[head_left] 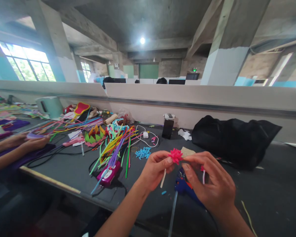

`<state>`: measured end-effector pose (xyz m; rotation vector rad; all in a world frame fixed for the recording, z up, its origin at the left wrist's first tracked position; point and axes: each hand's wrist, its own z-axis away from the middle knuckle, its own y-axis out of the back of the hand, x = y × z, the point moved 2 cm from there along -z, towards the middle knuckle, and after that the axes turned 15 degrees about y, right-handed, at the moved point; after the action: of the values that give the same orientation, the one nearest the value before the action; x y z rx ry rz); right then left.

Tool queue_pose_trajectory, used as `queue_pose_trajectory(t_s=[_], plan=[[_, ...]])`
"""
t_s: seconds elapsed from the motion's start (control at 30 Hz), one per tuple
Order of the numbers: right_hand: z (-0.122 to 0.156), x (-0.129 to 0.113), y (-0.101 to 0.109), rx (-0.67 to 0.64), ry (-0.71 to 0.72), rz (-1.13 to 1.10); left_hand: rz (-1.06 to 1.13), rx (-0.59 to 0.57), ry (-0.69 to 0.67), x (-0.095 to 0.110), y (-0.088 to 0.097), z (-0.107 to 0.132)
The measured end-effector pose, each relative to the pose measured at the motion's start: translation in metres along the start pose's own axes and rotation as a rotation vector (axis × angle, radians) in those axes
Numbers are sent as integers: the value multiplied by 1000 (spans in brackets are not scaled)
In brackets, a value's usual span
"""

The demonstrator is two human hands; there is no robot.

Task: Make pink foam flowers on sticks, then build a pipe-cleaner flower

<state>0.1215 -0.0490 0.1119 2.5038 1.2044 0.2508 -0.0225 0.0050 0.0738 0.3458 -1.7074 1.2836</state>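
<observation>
My left hand (155, 171) pinches a pale stick (163, 178) topped by a small pink paper flower (175, 155), held above the dark table (71, 168). My right hand (209, 182) is curled, its thumb and forefinger touching the flower's right side, and a small pink piece (203, 172) shows under its fingers. A blue glue gun (185, 187) lies on the table just below both hands.
A heap of coloured straws (115, 140), blue scraps (143, 152), a pink device (109, 173), a white charger cable (146, 135), a phone (167, 128) and a black bag (233, 140) lie on the table. Another person's hands (27, 143) work at the left.
</observation>
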Motion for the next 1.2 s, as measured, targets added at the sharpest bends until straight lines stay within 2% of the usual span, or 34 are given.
queue_pose_trajectory(t_s=[0.23, 0.7, 0.93, 1.2], plan=[[-2, -3, 0, -16, 60, 31, -4, -18, 23, -6, 2, -3], [-2, -2, -2, -98, 9, -7, -51, 38, -43, -12, 7, -5], [-2, -2, -2, -92, 8, -15, -58, 16, -74, -9, 5, -4], [-2, -1, 0, -18, 14, -53, -23, 11, -125, -1, 4, -2]])
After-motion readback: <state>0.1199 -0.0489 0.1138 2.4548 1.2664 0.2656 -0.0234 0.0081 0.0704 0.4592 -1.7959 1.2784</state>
